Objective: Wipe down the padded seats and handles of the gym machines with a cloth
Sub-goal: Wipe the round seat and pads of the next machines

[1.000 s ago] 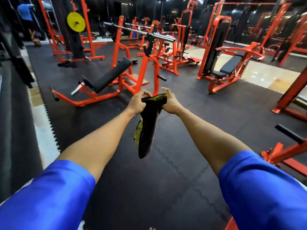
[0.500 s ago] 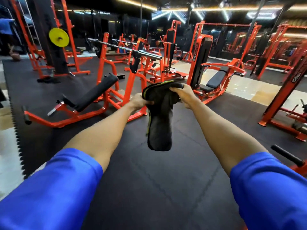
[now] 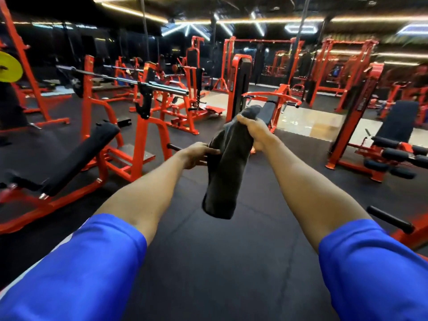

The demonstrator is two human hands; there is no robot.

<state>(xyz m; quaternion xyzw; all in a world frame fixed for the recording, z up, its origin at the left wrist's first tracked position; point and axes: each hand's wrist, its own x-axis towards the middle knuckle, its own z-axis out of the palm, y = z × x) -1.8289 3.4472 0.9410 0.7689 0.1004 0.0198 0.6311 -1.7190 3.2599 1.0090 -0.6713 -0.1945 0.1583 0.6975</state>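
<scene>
A dark grey cloth [image 3: 228, 167] hangs in front of me at arm's length. My right hand [image 3: 253, 130] grips its upper end, raised above the left. My left hand [image 3: 198, 154] pinches the cloth's left edge lower down. An orange incline bench with a black padded back [image 3: 76, 156] stands at the left under a racked steel barbell [image 3: 148, 83]. An orange seated press machine with a black seat [image 3: 268, 110] lies straight ahead behind the cloth. At the right is a leg machine with a black backrest [image 3: 400, 119] and black roller pads [image 3: 393, 154].
Black rubber mat flooring [image 3: 231, 251] stretches ahead between the machines. A black-gripped handle [image 3: 389, 218] on an orange frame juts in at the near right. A yellow weight plate [image 3: 9, 69] hangs at the far left. More orange machines fill the back.
My view has tilted up and swung right. My right hand rose with the cloth's top end while the left hand stayed lower, so the cloth now hangs slanted.
</scene>
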